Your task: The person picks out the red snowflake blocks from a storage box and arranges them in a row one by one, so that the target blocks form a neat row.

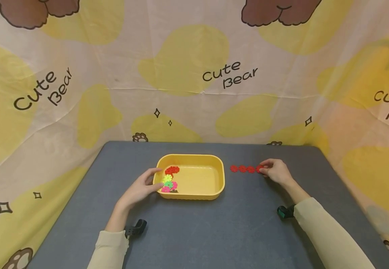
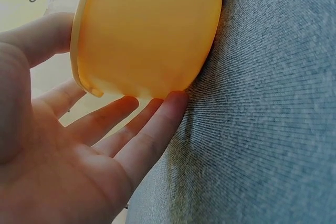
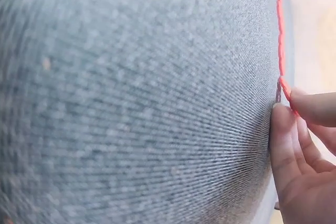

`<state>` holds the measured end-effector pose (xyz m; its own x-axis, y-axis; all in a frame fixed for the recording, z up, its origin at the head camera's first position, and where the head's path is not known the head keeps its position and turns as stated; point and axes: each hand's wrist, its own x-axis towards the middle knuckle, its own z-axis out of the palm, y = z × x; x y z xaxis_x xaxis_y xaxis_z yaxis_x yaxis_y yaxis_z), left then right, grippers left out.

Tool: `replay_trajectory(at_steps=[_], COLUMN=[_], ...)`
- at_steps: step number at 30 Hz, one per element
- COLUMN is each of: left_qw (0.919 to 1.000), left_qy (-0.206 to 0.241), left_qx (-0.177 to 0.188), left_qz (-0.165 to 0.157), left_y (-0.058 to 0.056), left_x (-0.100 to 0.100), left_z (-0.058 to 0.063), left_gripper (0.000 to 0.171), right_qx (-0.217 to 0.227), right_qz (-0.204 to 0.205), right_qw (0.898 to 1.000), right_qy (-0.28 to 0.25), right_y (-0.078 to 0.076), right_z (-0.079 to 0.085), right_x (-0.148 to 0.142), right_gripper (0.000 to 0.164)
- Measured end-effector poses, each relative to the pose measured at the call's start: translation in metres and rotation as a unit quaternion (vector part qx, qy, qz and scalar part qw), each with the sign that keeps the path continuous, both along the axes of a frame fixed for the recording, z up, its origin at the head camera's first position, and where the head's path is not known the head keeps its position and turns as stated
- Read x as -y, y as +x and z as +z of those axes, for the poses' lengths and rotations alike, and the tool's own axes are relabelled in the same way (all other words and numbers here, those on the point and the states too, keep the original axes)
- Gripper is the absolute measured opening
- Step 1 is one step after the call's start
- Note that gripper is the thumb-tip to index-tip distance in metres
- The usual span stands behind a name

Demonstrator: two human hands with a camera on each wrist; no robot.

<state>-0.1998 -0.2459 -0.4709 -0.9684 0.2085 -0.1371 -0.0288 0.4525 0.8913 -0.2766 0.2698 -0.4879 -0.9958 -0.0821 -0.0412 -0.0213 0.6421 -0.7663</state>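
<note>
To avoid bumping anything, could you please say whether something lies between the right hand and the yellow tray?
Yes: three red pieces lie in a row between the right hand and the tray; nothing else visibly does.

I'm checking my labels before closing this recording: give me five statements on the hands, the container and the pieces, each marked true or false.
1. The right hand pinches a red piece at the end of a row of red pieces. True.
2. The left hand holds the right end of the yellow container. False: it holds the left end, as the head view shows.
3. Every piece inside the yellow container is red. False: a yellow piece, a green piece and pink pieces are in there too.
4. The row of red pieces is outside the yellow container, to its right. True.
5. The row has seven pieces. False: four show, counting the pinched one.
</note>
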Motion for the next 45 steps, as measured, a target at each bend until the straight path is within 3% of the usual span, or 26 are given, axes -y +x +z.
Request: replay_trajectory(at_steps=[11,21,34,45], left_qw=[0.9999,1.0000,1.0000,0.9999], left_qy=[-0.010,0.008,0.009,0.013], left_qx=[0.001,0.002,0.002,0.002], left_qz=[0.002,-0.003,-0.003,-0.007], left_y=[-0.001,-0.001,0.000,0.000], left_x=[0.000,0.000,-0.001,-0.003], left_z=[0.001,0.002,0.001,0.002], left_gripper=[0.065,0.066,0.067,0.067], right_qx=[-0.027,-0.066,-0.092,-0.115], right_qz=[0.014,0.038,0.055,0.081], right_qw=[0.999,0.997,0.994,0.989], right_qy=[0.034,0.030,-0.011,-0.040], right_y=[0.000,0.010,0.025,0.032], right_z=[0.013,0.040,0.069,0.079], right_x=[0.002,0.023,0.058,0.094], right_gripper=[0.028,0.030,0.023,0.019])
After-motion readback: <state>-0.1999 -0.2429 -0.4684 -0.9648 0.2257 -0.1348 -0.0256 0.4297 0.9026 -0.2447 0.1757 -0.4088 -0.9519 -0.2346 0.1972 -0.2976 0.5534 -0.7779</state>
